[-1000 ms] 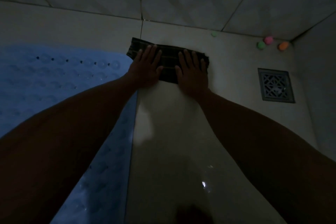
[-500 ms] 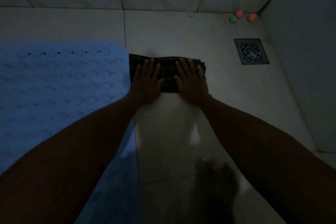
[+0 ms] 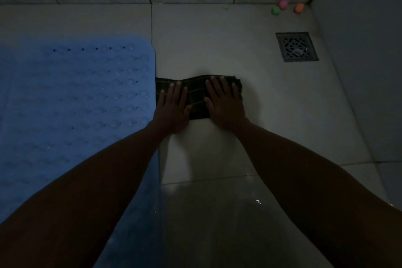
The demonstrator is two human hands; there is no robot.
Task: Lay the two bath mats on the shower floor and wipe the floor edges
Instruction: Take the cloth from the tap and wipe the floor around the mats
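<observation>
A: Pressing down flat, both of them: the left hand [image 3: 173, 111] and right hand [image 3: 225, 105] are lying with fingers [image 3: 224, 86] straight and slightly spread on a dark checked cloth [image 3: 196, 98].

B: Where's it sitting?

A: On the tile floor [image 3: 217, 45], touching the blue bath mat [image 3: 76, 98], drain grate [image 3: 296, 47] well apart.

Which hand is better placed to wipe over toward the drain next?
Right. The right hand presses the cloth's end nearer the drain, with bare floor between. The left hand sits by the blue mat, farther away.
</observation>
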